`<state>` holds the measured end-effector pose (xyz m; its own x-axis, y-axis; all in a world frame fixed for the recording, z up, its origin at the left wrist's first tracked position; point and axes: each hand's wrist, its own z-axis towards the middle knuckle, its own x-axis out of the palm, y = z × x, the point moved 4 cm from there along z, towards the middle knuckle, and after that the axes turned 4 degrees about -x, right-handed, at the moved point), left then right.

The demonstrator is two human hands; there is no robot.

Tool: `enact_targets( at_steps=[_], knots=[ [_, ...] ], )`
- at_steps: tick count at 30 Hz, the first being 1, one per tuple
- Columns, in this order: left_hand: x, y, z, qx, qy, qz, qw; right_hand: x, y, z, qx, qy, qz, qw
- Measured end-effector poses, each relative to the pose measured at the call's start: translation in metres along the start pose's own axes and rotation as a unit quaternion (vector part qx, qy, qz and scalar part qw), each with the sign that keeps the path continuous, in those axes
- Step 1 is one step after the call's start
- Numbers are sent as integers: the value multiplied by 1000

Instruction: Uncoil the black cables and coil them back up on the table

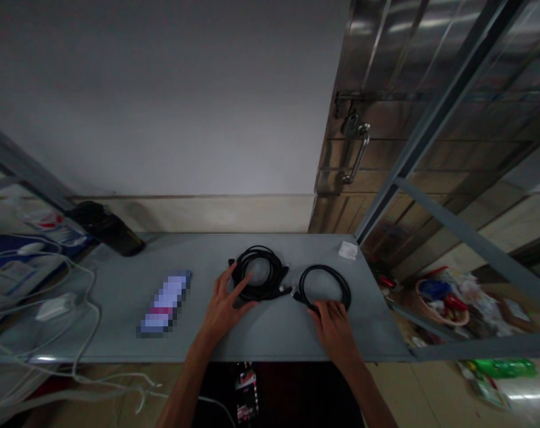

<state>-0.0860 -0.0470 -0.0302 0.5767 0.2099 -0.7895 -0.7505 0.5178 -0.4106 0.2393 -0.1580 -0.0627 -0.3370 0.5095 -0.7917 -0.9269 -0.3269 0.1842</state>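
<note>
Two coils of black cable lie side by side on a grey tabletop (270, 339). The left one, a thicker cable bundle (276, 276), has several loops, with plug ends showing at its sides. My left hand (225, 306) is at its left edge, fingers spread, with the fingertips resting on or just over the loops. The smaller coiled cable (347, 285) forms a neat ring, a connector at its left side near the bundle. My right hand (334, 324) has its fingers together on the ring's lower edge; the fingertips and the cable under them are partly hidden.
A phone (166, 300) with a lit, blurred screen lies left of the bundle. A black cylindrical object (109, 229) and tangled white cables (91, 297) are farther left. A crumpled white paper (348, 250) sits at the back right corner. Metal frame bars (385, 205) flank the table.
</note>
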Motion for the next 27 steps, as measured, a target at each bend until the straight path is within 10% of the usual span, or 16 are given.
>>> enact_targets(
  at_steps=[13, 19, 27],
  knots=[
    [6, 8, 3, -58, -30, 11, 998, -8, 2, -2, -25, -38, 22, 999],
    [-1, 6, -1, -39, -60, -14, 997, -21, 16, -20, 114, -91, 181, 973],
    [-29, -72, -57, -148, -87, -206, 963, -49, 93, -91, 331, -77, 330, 881]
  ],
)
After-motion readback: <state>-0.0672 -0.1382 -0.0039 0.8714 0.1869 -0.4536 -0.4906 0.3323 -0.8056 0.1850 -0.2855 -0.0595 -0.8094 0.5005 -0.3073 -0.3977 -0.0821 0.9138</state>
